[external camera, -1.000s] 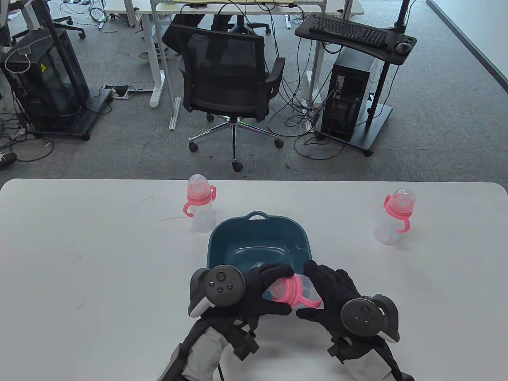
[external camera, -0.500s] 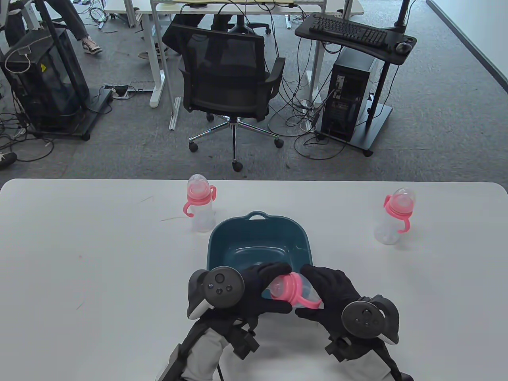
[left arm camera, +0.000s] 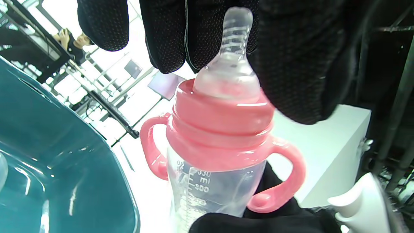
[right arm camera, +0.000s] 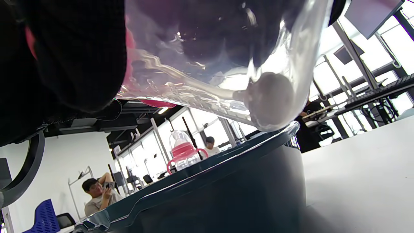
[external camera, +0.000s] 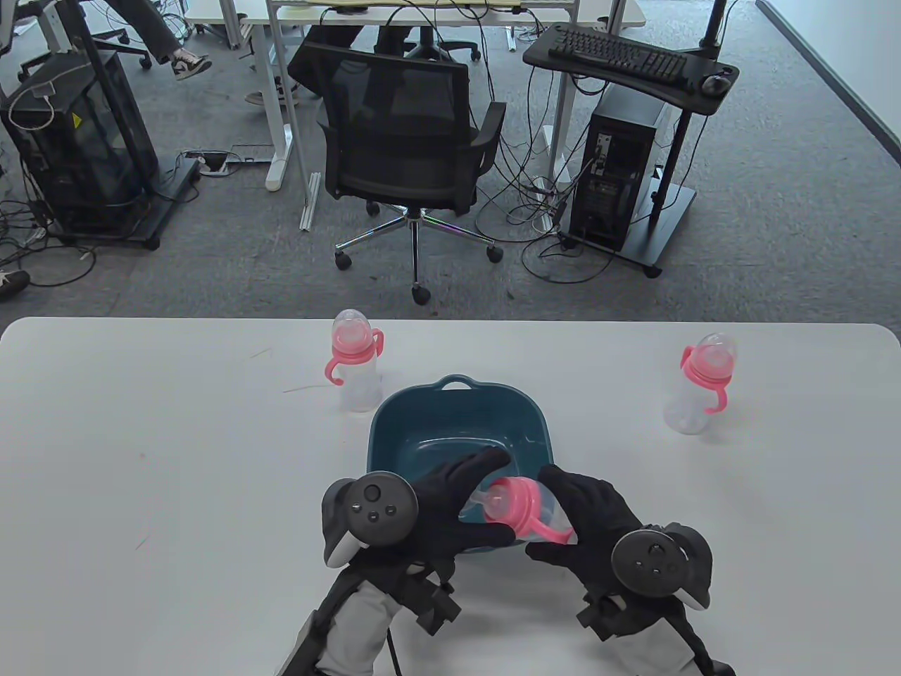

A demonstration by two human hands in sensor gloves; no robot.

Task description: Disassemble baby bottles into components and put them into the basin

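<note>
A clear baby bottle (external camera: 524, 510) with a pink collar and two handles lies tilted over the near rim of the teal basin (external camera: 394, 422). My right hand (external camera: 584, 514) grips its clear body, seen from below as the bottle (right arm camera: 210, 64) in the right wrist view. My left hand (external camera: 450, 503) cups the top, its fingers (left arm camera: 168, 32) stretched out past the bare silicone nipple and the thumb beside the collar of the bottle (left arm camera: 220, 129). Two more capped bottles stand upright, one (external camera: 355, 359) behind the basin's left corner and one (external camera: 700, 380) far right.
The basin (left arm camera: 48, 145) sits mid-table, with something small and clear lying inside near its front. Its dark outer wall (right arm camera: 242, 181) fills the lower right wrist view. The white table (external camera: 141, 458) stretches wide on both sides. An office chair and desks stand beyond the far edge.
My left hand has slid slightly left and its fingers have stretched out off the collar, baring the nipple. The bottle has risen a little toward the basin in my right hand.
</note>
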